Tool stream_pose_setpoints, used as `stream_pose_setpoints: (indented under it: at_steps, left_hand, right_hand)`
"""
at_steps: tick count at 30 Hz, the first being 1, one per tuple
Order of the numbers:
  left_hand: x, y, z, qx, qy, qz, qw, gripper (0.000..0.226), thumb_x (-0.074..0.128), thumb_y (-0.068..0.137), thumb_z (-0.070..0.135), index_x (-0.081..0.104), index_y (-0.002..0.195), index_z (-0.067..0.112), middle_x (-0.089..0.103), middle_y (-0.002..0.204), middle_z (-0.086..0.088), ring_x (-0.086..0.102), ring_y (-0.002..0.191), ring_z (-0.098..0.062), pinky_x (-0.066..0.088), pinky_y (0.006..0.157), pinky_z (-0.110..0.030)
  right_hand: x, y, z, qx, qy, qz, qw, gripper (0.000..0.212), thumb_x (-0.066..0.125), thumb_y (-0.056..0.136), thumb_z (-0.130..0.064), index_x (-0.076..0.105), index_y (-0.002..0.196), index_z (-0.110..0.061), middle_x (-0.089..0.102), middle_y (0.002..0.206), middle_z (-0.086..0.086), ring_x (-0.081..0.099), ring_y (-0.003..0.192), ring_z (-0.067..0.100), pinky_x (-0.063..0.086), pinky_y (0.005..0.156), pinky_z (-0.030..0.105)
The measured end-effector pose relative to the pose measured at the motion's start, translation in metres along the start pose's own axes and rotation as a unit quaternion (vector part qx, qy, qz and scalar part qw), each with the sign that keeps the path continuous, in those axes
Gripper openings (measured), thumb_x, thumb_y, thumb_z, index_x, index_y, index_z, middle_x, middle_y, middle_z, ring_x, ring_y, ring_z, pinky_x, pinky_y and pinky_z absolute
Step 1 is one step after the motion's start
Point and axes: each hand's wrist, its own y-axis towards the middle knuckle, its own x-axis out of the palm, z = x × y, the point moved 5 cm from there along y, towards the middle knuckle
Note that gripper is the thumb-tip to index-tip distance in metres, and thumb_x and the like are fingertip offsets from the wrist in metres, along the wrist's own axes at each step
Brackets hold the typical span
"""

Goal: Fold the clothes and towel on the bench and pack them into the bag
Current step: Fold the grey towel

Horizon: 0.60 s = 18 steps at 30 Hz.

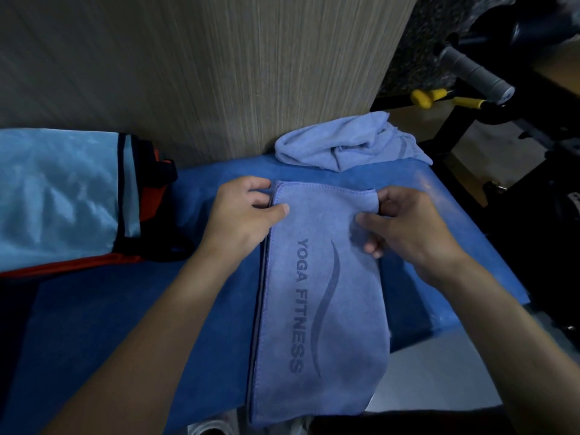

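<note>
A purple towel (320,296) printed "YOGA FITNESS" lies folded into a long strip on the blue bench (131,315), its near end hanging over the front edge. My left hand (241,215) pinches its far left corner, thumb on top. My right hand (405,227) grips the far right corner, fingers curled round the bunched edge. A second purple cloth (348,142) lies crumpled at the far end of the bench by the wall. The light blue bag (56,196) with orange and black trim rests on the bench at the left.
A wood-grain wall (204,67) rises directly behind the bench. Black gym equipment with a grey foam roller (474,73) and yellow handles (426,97) stands to the right. Pale floor (439,378) shows below the bench's right front edge.
</note>
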Motion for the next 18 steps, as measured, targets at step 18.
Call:
stream_pose_setpoints:
  at_steps: [18]
  left_hand:
    - [-0.003,-0.02,0.001,0.164,0.041,-0.131,0.977,0.033,0.06,0.085,-0.017,0.058,0.081,0.015,0.072,0.11,0.0,0.071,0.098,-0.01,0.049,0.068,-0.015]
  right_hand:
    - [-0.009,-0.011,0.0,-0.186,-0.123,-0.032,0.974,0.034,0.076,0.075,0.008,0.059,0.07,-0.02,0.07,0.09,-0.005,0.069,0.087,0.016,0.056,0.077,0.038]
